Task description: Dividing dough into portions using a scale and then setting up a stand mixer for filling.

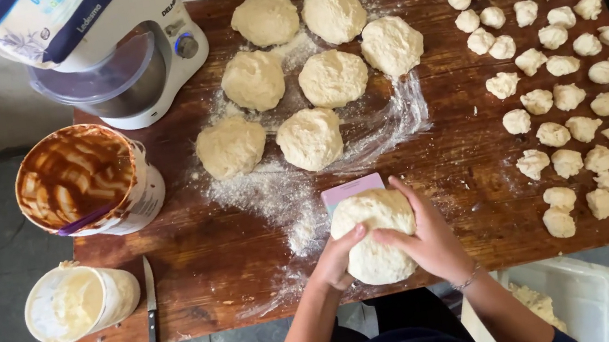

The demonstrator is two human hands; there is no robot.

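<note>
At the near edge of the floured wooden table [198, 271], the left hand [334, 261] and right hand [427, 239] cup a large pale dough ball [375, 235] from both sides; it looks soft, heavy, slightly tacky; best held underneath.

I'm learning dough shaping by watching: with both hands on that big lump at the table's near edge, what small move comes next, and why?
Probably a short rolling tuck: both hands already cup the dough lump, which looks lumpier than the seven rounded dough balls behind it, and floured board lies just ahead. The pink scraper sits behind it.
</note>
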